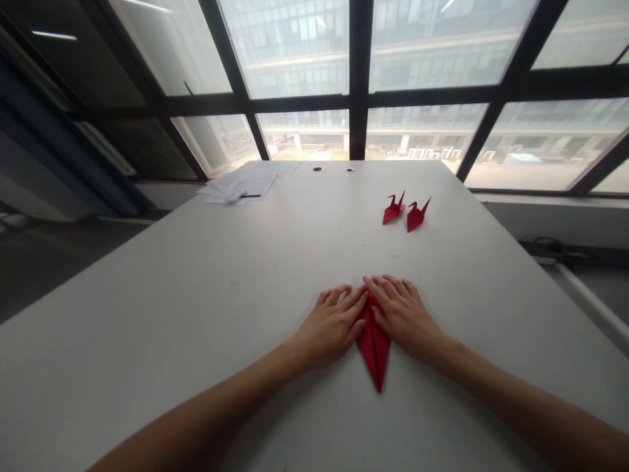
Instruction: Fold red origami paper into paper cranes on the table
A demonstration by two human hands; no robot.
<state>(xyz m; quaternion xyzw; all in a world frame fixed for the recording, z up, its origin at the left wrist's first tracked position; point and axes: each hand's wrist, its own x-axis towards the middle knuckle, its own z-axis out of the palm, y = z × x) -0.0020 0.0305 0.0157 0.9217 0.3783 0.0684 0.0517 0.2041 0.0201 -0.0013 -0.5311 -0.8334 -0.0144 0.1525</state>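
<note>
We count 2 hands at work, 1 piece of red folded paper (377,354) under them and 2 finished red cranes further off. The folded paper lies flat on the white table (187,308), in front of us and a little right of the middle of the view, its long narrow point aimed back toward us and 1 crease line running down its centre. Our left hand (334,324) lies palm down over its left edge, fingers stretched and thumb resting on the red surface; our right hand (403,316) does the same from the right. We see both flattened onto the paper rather than clenched, and their fingertips nearly meet at its far end, hiding much of that upper part from us.

Beyond the hands, toward the right, stand the 2 cranes: the left crane (393,212) and the right crane (415,217), just beside each other. At the far left of the tabletop we find loose white sheets (265,174), overlapping so that we cannot count them, with 1 thin black object (251,196) on them. 1 dark round spot (317,169) marks the far end. Black window frames (360,78) rise behind, and 1 blue curtain (59,124) hangs at left.
</note>
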